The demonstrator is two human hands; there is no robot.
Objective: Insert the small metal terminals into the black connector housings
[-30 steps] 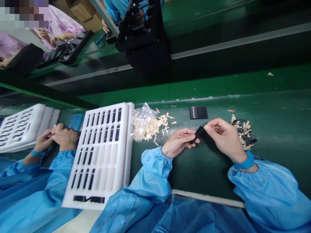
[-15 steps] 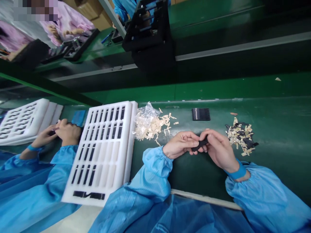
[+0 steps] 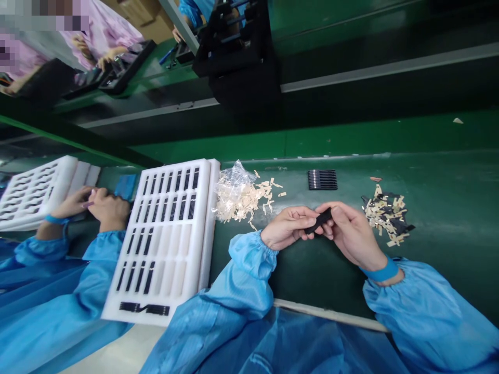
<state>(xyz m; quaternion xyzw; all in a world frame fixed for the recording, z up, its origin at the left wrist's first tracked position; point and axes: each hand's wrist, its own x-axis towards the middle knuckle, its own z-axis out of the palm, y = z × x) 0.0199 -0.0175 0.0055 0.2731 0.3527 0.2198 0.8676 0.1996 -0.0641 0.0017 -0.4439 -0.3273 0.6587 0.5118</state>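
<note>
A white tray (image 3: 177, 234) of black strips (image 3: 139, 277) lies beside a clear bag (image 3: 237, 174) and pale pieces (image 3: 244, 202). The left hand (image 3: 286, 227) pinches a small black piece (image 3: 322, 218) over the worktop (image 3: 319, 283), a black row (image 3: 323, 179) beyond; the right hand (image 3: 353, 234) grips its other end, near a mixed heap (image 3: 386, 214).

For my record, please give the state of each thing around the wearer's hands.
Left hand: closed, gripping
Right hand: closed, gripping
Black piece: tilted, held by both hands
White tray: partly filled
Plastic bag: crumpled
Pale pieces: loosely scattered
Strip row: neatly aligned
Mixed pile: loose, jumbled
</note>
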